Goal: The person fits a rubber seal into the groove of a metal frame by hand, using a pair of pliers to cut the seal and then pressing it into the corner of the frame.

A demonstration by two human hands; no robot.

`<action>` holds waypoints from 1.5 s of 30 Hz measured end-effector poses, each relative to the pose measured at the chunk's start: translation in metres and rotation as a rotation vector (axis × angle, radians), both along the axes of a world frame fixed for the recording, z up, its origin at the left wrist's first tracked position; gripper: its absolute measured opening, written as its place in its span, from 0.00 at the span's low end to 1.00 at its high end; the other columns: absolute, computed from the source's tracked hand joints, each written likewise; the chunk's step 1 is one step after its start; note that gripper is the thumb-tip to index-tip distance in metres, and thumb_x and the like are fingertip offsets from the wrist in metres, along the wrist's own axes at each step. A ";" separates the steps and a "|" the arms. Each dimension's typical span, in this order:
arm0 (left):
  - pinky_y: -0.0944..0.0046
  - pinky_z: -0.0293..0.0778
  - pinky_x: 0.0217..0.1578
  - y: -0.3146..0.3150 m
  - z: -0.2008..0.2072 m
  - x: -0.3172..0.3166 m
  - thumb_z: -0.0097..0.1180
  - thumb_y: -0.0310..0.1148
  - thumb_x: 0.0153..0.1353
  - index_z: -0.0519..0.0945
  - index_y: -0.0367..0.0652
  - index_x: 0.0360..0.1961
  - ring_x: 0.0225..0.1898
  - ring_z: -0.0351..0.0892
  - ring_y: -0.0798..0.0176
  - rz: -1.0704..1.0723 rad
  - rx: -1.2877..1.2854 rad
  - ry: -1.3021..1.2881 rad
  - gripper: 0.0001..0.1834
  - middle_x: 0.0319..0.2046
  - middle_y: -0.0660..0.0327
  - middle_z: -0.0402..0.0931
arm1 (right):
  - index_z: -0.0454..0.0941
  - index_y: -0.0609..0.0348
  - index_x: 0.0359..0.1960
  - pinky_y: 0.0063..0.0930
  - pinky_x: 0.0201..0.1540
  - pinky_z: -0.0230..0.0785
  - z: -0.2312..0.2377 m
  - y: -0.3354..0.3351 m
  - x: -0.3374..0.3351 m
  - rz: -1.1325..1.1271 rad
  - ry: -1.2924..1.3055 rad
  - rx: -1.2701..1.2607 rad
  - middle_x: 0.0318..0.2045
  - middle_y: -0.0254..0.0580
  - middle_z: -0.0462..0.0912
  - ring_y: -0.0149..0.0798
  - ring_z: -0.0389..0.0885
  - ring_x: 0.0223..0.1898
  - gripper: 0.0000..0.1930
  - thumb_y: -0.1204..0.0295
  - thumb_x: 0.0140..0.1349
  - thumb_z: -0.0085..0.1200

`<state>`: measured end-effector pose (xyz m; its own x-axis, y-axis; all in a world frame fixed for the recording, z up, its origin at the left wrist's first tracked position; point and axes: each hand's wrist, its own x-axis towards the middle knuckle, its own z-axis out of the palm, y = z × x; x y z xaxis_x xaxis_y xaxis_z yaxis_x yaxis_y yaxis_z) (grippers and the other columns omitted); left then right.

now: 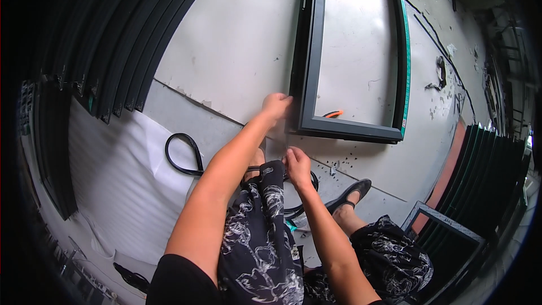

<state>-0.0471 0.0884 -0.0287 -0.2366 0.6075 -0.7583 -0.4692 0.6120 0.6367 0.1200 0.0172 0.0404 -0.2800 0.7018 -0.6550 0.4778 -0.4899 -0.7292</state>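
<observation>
Both hands reach forward, left hand (276,105) farther out than right hand (297,161).

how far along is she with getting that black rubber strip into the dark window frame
Early, it seems. The dark rectangular metal window frame lies flat on the grey concrete floor. The left hand is at its near left corner, and the right hand holds the black rubber sealing strip close by. Most of that strip lies loose in loops by the knees, so nearly all looks left to fit.

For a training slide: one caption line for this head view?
Left hand at dark window frame corner on concrete floor; right hand pinches black rubber strip.
</observation>
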 end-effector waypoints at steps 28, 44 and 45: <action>0.69 0.67 0.26 -0.027 0.009 0.017 0.54 0.37 0.58 0.79 0.35 0.34 0.23 0.71 0.71 -0.156 -0.008 0.580 0.14 0.21 0.64 0.76 | 0.75 0.64 0.39 0.40 0.32 0.67 0.014 -0.008 -0.019 0.124 -0.164 0.252 0.24 0.52 0.77 0.53 0.76 0.28 0.13 0.67 0.62 0.44; 0.69 0.67 0.28 0.049 0.014 -0.030 0.51 0.39 0.61 0.78 0.42 0.32 0.24 0.68 0.73 0.048 -0.053 0.259 0.11 0.26 0.68 0.75 | 0.74 0.63 0.39 0.40 0.33 0.67 0.013 -0.009 -0.022 0.163 -0.144 0.288 0.25 0.53 0.78 0.53 0.76 0.30 0.13 0.66 0.61 0.45; 0.70 0.67 0.27 0.045 0.014 -0.031 0.52 0.39 0.60 0.78 0.41 0.34 0.24 0.68 0.74 0.010 -0.043 0.163 0.12 0.26 0.68 0.75 | 0.74 0.63 0.39 0.40 0.34 0.67 0.013 -0.007 -0.021 0.157 -0.150 0.308 0.25 0.53 0.78 0.53 0.76 0.30 0.13 0.66 0.61 0.45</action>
<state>-0.0779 0.1336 -0.0147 -0.3644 0.5721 -0.7348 -0.3680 0.6364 0.6779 0.0994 0.0098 0.0535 -0.3171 0.8285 -0.4615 0.6424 -0.1704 -0.7472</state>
